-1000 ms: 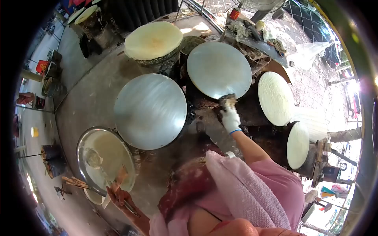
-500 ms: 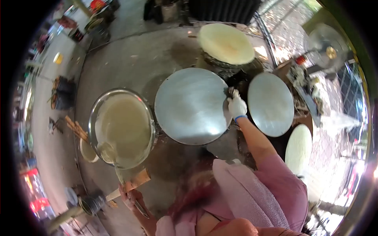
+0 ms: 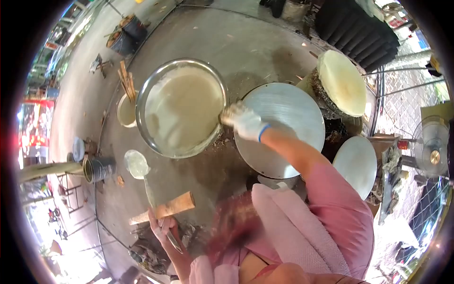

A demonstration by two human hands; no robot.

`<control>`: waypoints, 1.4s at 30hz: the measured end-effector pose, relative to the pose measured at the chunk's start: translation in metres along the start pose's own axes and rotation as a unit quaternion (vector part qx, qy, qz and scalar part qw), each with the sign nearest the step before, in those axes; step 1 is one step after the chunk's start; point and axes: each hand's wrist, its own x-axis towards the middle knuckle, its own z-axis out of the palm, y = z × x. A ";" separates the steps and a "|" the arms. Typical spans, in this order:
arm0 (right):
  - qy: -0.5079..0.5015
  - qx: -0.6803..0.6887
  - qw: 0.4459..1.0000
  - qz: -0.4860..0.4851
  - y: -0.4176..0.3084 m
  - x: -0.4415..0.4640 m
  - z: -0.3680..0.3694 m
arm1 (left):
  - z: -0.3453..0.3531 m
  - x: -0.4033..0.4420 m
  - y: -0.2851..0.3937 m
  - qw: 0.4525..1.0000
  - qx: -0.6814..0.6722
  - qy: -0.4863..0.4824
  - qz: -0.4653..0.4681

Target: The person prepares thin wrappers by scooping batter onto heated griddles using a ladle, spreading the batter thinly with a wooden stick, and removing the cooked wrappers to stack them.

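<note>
My left hand [image 3: 164,228] is closed round the handle of a batter-coated ladle [image 3: 137,164] and a flat wooden paddle [image 3: 172,208]. Both tools are held beside the steel basin [image 3: 217,78] of pale batter [image 3: 182,109], over the floor. In a white glove with a blue cuff, my right hand [image 3: 247,122] reaches across a round grey griddle [image 3: 293,106] to its left edge, near the basin rim. Its fingers are closed on a brownish brush or pad [image 3: 231,114], blurred by motion.
A pale, cloth-like disc [image 3: 343,85] covers a pot at the upper right. Another round plate [image 3: 357,165] lies below it. A fan [image 3: 432,151] stands at the far right. Left of the basin is a small bucket [image 3: 126,112] with wooden sticks [image 3: 126,81]. A dark bucket [image 3: 97,169] lies at the left.
The view has turned rightward. My right hand has wiped from the far griddle across to the near griddle's left edge. The ladle has come out of the basin in my left hand.
</note>
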 end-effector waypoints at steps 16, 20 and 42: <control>-0.042 0.064 0.995 0.066 0.048 0.037 -0.027 | 0.063 -0.006 -0.024 0.984 -0.053 0.167 -0.011; 0.007 0.044 0.966 0.256 0.158 -0.021 -0.057 | 0.052 -0.003 -0.021 0.994 -0.037 0.092 -0.038; 0.146 0.099 0.781 0.600 -0.258 -0.213 0.032 | -0.023 0.118 0.100 0.949 -0.064 -0.007 -0.308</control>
